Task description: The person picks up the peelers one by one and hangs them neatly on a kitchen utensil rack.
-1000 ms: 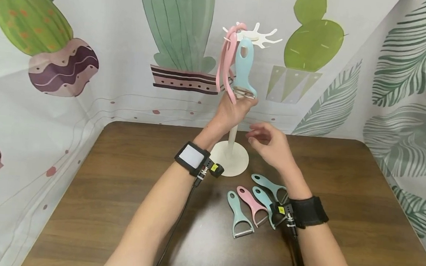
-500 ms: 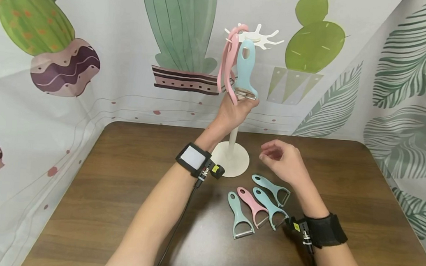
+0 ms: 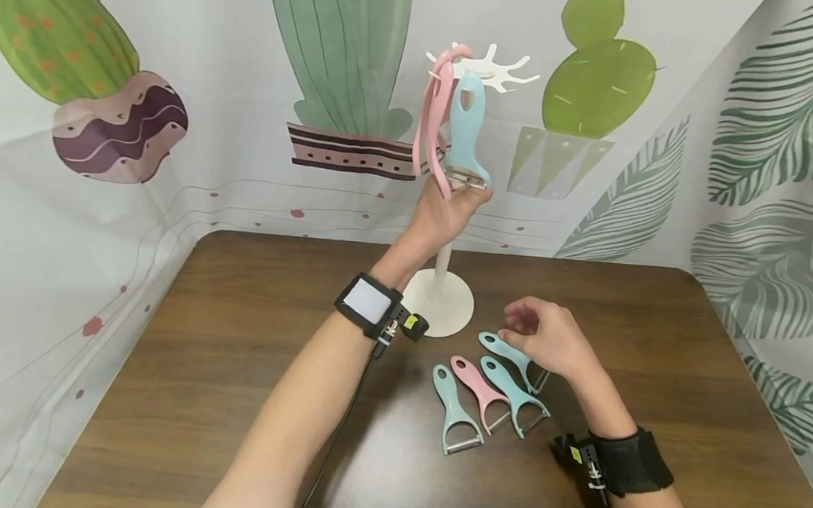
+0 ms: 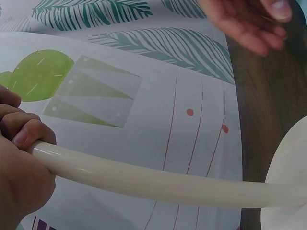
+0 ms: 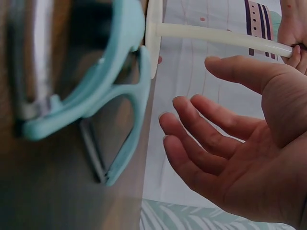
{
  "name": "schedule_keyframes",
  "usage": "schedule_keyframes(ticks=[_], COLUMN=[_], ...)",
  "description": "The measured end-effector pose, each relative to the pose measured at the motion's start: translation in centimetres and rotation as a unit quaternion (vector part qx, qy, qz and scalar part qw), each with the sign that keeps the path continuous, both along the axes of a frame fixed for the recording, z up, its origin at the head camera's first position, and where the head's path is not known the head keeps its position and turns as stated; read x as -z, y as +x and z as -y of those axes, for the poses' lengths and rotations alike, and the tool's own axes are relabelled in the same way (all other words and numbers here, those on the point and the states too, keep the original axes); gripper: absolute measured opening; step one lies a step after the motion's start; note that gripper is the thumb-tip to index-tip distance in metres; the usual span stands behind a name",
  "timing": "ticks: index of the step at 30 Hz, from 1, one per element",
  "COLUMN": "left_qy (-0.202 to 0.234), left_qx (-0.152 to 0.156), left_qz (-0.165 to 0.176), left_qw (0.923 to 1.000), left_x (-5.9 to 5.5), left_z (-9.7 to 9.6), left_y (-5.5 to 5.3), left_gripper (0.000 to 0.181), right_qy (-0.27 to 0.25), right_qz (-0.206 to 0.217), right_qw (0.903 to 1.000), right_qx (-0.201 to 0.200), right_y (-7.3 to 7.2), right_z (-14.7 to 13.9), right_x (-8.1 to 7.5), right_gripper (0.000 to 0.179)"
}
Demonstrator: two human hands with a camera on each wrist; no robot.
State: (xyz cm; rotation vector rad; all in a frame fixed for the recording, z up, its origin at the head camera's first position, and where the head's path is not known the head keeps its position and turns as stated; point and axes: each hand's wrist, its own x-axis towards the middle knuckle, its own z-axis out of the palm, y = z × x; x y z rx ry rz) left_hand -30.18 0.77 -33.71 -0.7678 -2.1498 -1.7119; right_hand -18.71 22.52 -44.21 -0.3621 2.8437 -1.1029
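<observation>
My left hand (image 3: 445, 213) grips the upper part of a cream stand's pole (image 4: 144, 179), with the fingers curled round it in the left wrist view. From the stand's white branched top (image 3: 493, 73) hang a light blue peeler (image 3: 466, 124) and pink peelers (image 3: 440, 103), close in front of that hand. My right hand (image 3: 549, 339) hovers over the far end of the peelers on the table, holding nothing, its fingers loosely bent and thumb apart. Below it lies a blue peeler (image 3: 506, 347), partly covered by the hand in the head view. Another blue peeler (image 3: 510, 386) lies nearer.
Left of these on the brown wooden table (image 3: 244, 353) lie a pink peeler (image 3: 475, 383) and a pale green peeler (image 3: 451, 399). Behind them stands the round base (image 3: 448, 316) of the stand. A cactus-printed cloth (image 3: 232, 116) hangs behind the table. Cables trail from both wrists.
My right hand has drawn away from the stand, moving right and down toward the peelers on the table. The left hand stays on the pole, and the hanging peelers look unchanged.
</observation>
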Motion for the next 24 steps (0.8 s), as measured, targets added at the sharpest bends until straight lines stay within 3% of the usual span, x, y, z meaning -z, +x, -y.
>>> schedule_keyframes(ticks=[10,17,24], left_qy=[0.01,0.014,0.024], left_qx=[0.004,0.002,-0.001], left_qz=[0.003,0.004,-0.025], left_qw=[0.9999,0.9999,0.9994], left_x=[0.2,0.3,0.5], left_z=[0.1,0.0,-0.2], left_y=[-0.1,0.1,0.0], left_gripper=[0.027,0.024,0.027], right_qy=[0.062,0.071,0.098], right_qz=[0.049,0.044,0.048], right_qw=[0.9967,0.9964,0.994], right_qx=[-0.02,-0.014,-0.005], right_y=[0.3,0.4,0.4], right_z=[-0.4,-0.4,-0.2], right_x=[1.2,1.7,2.0], right_gripper=[0.041,0.036,0.032])
